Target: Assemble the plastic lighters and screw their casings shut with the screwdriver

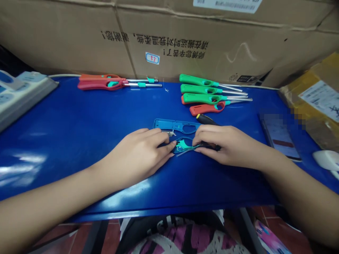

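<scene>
Pinching lower blue casing half (175,150) between left fingers (168,147) and right fingers (200,135); could spill teal trigger (182,144) if tilted.

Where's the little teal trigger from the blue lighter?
Near the middle of the head view, the teal trigger is between the left hand and right hand, just below the upper blue lighter shell.

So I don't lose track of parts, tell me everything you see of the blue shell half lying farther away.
The blue shell half is long and narrow and looks like plastic, with a loop-shaped opening toward its right end. It lies flat on the blue table, running left to right, hollow side up. Its right end is close to the right grip and the black-and-yellow handle; I can't tell whether either touches it.
</scene>
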`<state>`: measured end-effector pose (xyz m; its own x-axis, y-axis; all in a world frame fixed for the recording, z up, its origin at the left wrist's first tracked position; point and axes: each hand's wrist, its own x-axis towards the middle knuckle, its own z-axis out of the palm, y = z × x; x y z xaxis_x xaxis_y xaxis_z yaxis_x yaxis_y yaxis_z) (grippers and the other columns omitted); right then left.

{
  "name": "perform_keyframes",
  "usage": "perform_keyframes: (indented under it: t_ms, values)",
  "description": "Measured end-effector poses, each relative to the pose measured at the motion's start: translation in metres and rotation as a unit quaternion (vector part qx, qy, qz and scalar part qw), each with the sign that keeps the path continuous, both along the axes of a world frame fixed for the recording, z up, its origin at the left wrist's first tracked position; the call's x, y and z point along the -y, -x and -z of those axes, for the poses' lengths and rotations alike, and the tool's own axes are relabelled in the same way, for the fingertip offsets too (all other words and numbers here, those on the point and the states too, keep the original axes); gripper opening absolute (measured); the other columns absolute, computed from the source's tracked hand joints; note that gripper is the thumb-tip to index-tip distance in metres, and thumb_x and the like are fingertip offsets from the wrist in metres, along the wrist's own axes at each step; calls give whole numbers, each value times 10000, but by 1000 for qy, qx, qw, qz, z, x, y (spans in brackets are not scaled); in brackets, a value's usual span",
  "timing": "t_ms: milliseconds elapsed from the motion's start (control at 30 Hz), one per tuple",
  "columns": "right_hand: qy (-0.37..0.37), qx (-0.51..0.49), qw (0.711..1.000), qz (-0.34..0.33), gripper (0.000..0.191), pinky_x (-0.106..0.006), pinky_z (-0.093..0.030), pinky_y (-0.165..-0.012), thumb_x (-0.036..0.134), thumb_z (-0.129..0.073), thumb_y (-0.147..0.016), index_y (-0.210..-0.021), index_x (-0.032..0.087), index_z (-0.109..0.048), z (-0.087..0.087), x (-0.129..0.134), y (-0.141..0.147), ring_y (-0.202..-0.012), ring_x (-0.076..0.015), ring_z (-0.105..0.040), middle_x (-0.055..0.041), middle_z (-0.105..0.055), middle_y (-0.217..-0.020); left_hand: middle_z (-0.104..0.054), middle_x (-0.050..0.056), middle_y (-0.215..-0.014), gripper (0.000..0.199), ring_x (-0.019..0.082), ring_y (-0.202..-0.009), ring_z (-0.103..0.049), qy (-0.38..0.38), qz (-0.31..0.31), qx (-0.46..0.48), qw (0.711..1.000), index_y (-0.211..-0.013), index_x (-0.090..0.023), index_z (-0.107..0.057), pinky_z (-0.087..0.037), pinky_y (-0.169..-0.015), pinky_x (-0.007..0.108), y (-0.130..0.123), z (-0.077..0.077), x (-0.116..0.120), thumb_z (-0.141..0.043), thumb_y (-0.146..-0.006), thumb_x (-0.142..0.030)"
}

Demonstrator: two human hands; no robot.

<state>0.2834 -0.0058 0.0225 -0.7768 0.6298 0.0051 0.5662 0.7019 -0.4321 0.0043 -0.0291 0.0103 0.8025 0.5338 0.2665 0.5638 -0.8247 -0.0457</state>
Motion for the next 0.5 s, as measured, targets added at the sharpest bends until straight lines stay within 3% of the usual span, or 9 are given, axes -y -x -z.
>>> perform_keyframes:
  t_ms: [167,300,500]
  values:
    - [-9,18,1000,-2,111,-269,-413,-722,268,-536,-1005,-943,227,-619,-1,2,0,-865,-137,-611,-3,-651,-1012,-719,69,-977,290,245,-872,-685,8,2,16,1000,-1177,-186,-734,-544,-696,381,1,2,1,-510,-1032,-301]
    - [-69,46,996,-23,174,-274,-374,-650,224,-502,-1013,-887,218,-622,-1,6,0,-781,-114,-595,12,-664,-998,-723,65,-1002,284,249,-890,-684,14,0,21,1000,-1172,-195,-735,-555,-701,390,0,3,1,-510,-1034,-302]
    - [-148,65,986,-26,149,-302,-348,-616,270,-526,-1006,-1012,238,-671,-4,10,1,-785,-135,-628,12,-696,-1017,-734,67,-1000,281,249,-876,-694,10,3,26,1000,-1174,-190,-731,-563,-698,393,0,2,0,-517,-1033,-307]
